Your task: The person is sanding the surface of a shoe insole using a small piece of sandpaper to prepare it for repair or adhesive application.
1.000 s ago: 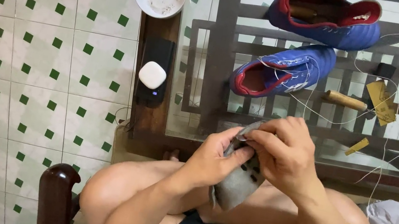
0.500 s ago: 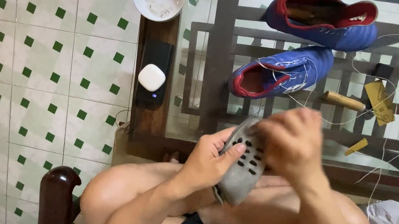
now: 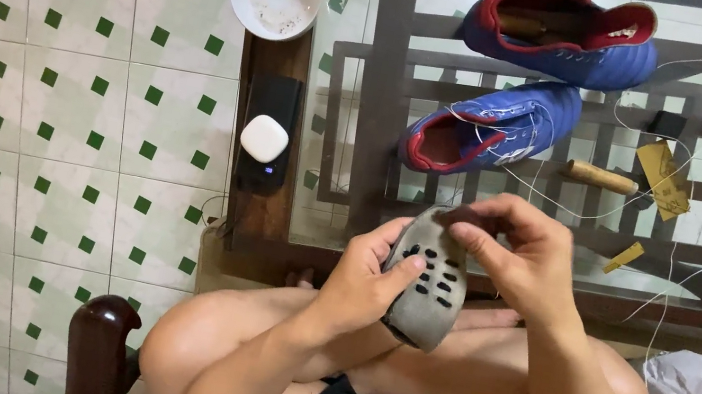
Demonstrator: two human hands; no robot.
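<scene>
Gray studded sole [image 3: 429, 290] pinched between left hand [image 3: 360, 280] and right hand [image 3: 521, 256] fingers, could slip onto lap if grip loosens.

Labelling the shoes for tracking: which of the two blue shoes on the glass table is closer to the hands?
The lower blue shoe with red lining, lying tilted with white thread across it. The other blue shoe sits at the table's far edge.

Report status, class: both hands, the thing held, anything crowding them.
Left hand grips grey studded sole from below. Right hand pinches its top end. Nothing crowding; blue shoes lie apart on glass table.
</scene>
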